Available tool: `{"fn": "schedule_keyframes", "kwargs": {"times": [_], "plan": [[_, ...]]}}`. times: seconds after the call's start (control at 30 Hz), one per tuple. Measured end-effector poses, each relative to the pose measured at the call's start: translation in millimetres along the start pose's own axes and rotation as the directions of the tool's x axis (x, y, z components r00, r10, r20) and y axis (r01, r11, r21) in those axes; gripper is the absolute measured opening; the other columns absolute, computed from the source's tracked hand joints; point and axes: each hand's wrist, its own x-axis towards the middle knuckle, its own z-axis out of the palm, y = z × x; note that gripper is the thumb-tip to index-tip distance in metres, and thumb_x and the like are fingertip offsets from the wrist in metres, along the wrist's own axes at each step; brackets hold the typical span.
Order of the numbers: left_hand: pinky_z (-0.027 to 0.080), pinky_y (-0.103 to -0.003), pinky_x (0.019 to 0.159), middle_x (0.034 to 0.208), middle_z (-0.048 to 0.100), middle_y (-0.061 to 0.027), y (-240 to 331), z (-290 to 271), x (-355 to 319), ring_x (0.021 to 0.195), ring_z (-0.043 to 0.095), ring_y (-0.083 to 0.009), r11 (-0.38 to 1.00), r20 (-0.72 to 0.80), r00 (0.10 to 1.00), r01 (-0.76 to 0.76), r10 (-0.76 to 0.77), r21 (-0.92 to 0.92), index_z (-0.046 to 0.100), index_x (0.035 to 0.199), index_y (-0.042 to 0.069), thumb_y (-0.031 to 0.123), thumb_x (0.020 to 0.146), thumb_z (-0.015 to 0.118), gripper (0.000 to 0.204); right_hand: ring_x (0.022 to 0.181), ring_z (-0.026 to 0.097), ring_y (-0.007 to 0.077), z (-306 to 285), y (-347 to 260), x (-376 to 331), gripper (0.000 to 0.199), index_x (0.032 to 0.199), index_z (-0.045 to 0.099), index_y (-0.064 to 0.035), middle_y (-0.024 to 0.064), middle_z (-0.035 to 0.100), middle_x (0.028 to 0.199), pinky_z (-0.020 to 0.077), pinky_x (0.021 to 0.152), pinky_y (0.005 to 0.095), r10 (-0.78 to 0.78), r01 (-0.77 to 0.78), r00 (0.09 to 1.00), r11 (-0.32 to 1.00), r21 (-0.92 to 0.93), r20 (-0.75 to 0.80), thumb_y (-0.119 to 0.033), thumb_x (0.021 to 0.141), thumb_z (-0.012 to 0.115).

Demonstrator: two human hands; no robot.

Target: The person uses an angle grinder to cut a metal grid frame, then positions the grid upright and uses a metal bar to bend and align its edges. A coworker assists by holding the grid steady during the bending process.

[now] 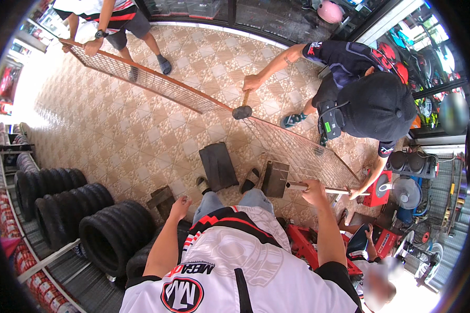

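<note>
My right hand [313, 194] is wrapped around a metal bar [335, 191], with its dark end poking out to the left. At the bar's right part is the hand [355, 193] of a co-worker in a black cap. My left hand [180, 207] hangs beside my thigh with fingers curled and nothing visible in them. A long wire mesh panel [304, 147] with a reddish-brown frame slants across ahead of me. The co-worker's other hand [254, 82] grips a mallet [242, 112], its black head at the panel's top edge. A second person's hands [93, 47] hold the panel's far left end.
Rows of black tyres [115, 235] stand on a rack at the left. A dark flat slab [219, 166] and a dark block [275, 179] lie on the tiled floor by my feet. Right of me are red equipment [304, 245], a fan [405, 193] and another person [368, 255].
</note>
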Motion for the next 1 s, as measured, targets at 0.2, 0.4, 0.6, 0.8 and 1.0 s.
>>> {"fn": "schedule_keyframes", "kwargs": {"times": [0.2,0.4,0.6,0.8,1.0], "plan": [[0.051,-0.043,0.103,0.132,0.067,-0.0231,33,-6,21,0.122,0.065,-0.0380,0.997,0.029,0.999,-0.028,0.030,-0.066,0.057,0.142,0.005,0.051,0.096,0.065,0.066,0.082,0.071,0.0363,-11,1,-16,0.020,0.095,0.078,-0.0173,0.0142,0.073,0.084,0.0571,0.073,0.0460,-0.086,0.086,0.996,0.996,-0.007,-0.026,-0.019,0.076,0.071],[0.050,-0.043,0.103,0.130,0.069,-0.0218,31,-14,27,0.123,0.065,-0.0368,1.000,0.056,0.998,0.029,-0.028,-0.006,0.057,0.142,0.005,0.052,0.095,0.065,0.067,0.082,0.071,0.0366,-33,37,-44,0.023,0.094,0.079,-0.0148,0.0157,0.073,0.083,0.0570,0.073,0.0456,-0.023,0.023,0.999,1.000,0.008,0.036,-0.016,0.072,0.073],[0.050,-0.044,0.103,0.129,0.069,-0.0220,20,-9,46,0.123,0.064,-0.0381,0.996,0.091,0.995,0.020,-0.027,0.085,0.058,0.142,0.005,0.052,0.095,0.065,0.067,0.081,0.071,0.0380,-37,61,-45,0.031,0.099,0.076,-0.0088,0.0145,0.074,0.084,0.0575,0.075,0.0449,-0.136,0.139,0.984,0.990,0.022,-0.112,-0.019,0.070,0.078],[0.049,-0.044,0.104,0.130,0.068,-0.0228,42,-4,59,0.123,0.064,-0.0390,0.995,0.067,0.996,-0.071,0.067,0.067,0.057,0.141,0.004,0.052,0.095,0.063,0.067,0.074,0.069,0.0391,-81,52,-58,0.025,0.090,0.076,-0.0061,0.0161,0.070,0.076,0.0556,0.071,0.0432,-0.046,0.064,0.984,0.993,0.102,-0.169,-0.016,0.067,0.078],[0.049,-0.043,0.105,0.131,0.068,-0.0234,70,5,74,0.124,0.064,-0.0387,0.992,0.112,0.990,-0.095,0.086,0.082,0.057,0.142,0.003,0.052,0.096,0.062,0.067,0.061,0.063,0.0361,-117,45,-84,0.016,0.073,0.065,-0.0019,0.0177,0.060,0.065,0.0457,0.058,0.0424,-0.093,0.119,0.983,0.979,0.164,-0.156,-0.009,0.065,0.076]]}}
